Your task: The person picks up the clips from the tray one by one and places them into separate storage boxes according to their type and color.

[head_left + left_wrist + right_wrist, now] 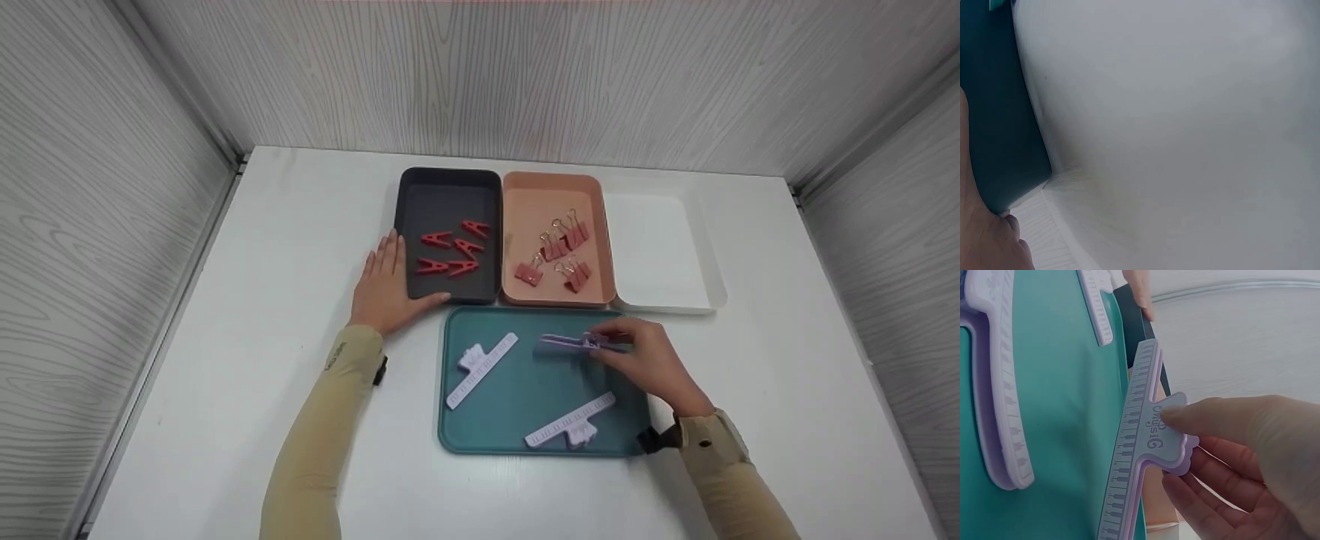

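My right hand [646,358] pinches a lilac music clip [1131,439], thumb on its grip tab, above the teal tray [517,319]. Piano keys and the word "Music" are printed on this clip. Two matching clips lie in the tray: one to the left [481,370], another near the front edge [571,424]. My left hand [386,292] lies with straight fingers along the left side of the dark tray [450,195], its thumb by the front rim. Several small red clothespins [463,267] lie in that dark tray.
Right of the dark tray stands an orange tray [540,199] with several pink binder clips [576,276]. A white tray [652,247] adjoins it on the right. All trays sit on a white table [300,247], with patterned panels [480,75] behind and at both sides.
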The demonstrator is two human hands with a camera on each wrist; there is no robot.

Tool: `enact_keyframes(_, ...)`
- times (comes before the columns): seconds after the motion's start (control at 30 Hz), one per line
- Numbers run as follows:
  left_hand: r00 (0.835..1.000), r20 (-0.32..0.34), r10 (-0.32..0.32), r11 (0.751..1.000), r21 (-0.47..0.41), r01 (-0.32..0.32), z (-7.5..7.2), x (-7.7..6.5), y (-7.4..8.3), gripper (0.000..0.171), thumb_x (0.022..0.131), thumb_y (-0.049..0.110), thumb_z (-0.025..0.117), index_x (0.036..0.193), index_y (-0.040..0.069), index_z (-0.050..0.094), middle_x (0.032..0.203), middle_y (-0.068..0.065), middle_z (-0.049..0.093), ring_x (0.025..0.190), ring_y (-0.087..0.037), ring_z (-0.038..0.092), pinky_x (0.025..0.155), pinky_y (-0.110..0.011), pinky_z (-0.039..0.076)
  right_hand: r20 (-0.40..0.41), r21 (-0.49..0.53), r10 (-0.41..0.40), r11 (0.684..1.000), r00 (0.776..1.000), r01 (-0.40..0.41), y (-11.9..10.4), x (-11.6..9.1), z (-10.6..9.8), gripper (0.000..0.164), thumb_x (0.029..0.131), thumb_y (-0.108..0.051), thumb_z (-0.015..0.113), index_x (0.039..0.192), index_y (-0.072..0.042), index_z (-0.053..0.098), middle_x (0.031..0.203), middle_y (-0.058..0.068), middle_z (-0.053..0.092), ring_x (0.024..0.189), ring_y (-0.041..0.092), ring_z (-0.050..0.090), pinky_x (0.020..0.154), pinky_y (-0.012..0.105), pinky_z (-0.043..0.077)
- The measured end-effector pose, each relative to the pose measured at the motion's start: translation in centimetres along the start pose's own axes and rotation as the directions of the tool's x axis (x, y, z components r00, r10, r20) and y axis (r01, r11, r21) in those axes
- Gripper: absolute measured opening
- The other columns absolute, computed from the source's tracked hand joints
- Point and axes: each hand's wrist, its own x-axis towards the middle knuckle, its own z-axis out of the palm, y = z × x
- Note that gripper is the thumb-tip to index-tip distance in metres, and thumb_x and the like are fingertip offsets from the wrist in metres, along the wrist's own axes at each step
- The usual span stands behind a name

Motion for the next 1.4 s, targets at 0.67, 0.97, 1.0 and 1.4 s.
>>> enact_keyframes(0.67, 1.0, 0.007, -0.008, 0.999, 0.045, 0.008, 0.0, -0.1, 0.0, 0.133, 0.078, 0.094, 0.041, 0.161, -0.002, 0.001, 0.169, -0.018, -0.002, 0.155, -0.028, -0.004, 0.123, -0.039, -0.005, -0.056, -0.004, -0.047, 0.999, 0.997, 0.047, 0.0, 0.0, -1.0, 0.024, 0.087, -0.004, 0.082, 0.11, -0.009, 0.077, 0.105, 0.003, 0.071, 0.098, 0.024, 0.068, 0.093, 0.051, 0.056)
enact_keyframes(0.97, 1.0, 0.0, 0.001, 1.0, 0.024, -0.001, -0.1, -0.1, 0.0, 0.133, 0.078, 0.093, 0.043, 0.161, -0.003, 0.001, 0.169, -0.018, -0.002, 0.155, -0.028, -0.004, 0.123, -0.039, -0.005, -0.087, 0.027, -0.039, 0.999, 0.995, 0.041, 0.1, 0.1, -1.8, 0.024, 0.087, -0.002, 0.081, 0.109, -0.01, 0.078, 0.102, 0.005, 0.066, 0.099, 0.025, 0.068, 0.093, 0.052, 0.055)
enact_keyframes(1.0, 1.0, -0.004, 0.002, 1.0, 0.024, -0.002, -0.1, -0.1, 0.0, 0.133, 0.078, 0.093, 0.043, 0.161, -0.003, 0.002, 0.169, -0.018, -0.001, 0.155, -0.028, -0.004, 0.123, -0.039, -0.004, -0.088, 0.032, -0.032, 0.999, 0.996, 0.035, 0.1, 0.1, -1.9, 0.024, 0.087, -0.002, 0.081, 0.109, -0.01, 0.078, 0.101, 0.006, 0.065, 0.099, 0.026, 0.067, 0.094, 0.053, 0.055)
enact_keyframes(1.4, 1.0, 0.013, -0.017, 1.0, 0.02, 0.017, -0.3, -0.1, 0.4, 0.131, 0.079, 0.091, 0.045, 0.161, -0.002, 0.002, 0.169, -0.017, 0.0, 0.155, -0.027, -0.003, 0.123, -0.037, -0.006, -0.168, 0.068, -0.037, 0.996, 0.985, 0.049, 0.6, 0.2, -3.3, 0.027, 0.087, -0.002, 0.08, 0.113, -0.007, 0.077, 0.105, 0.008, 0.067, 0.1, 0.024, 0.067, 0.094, 0.043, 0.055)
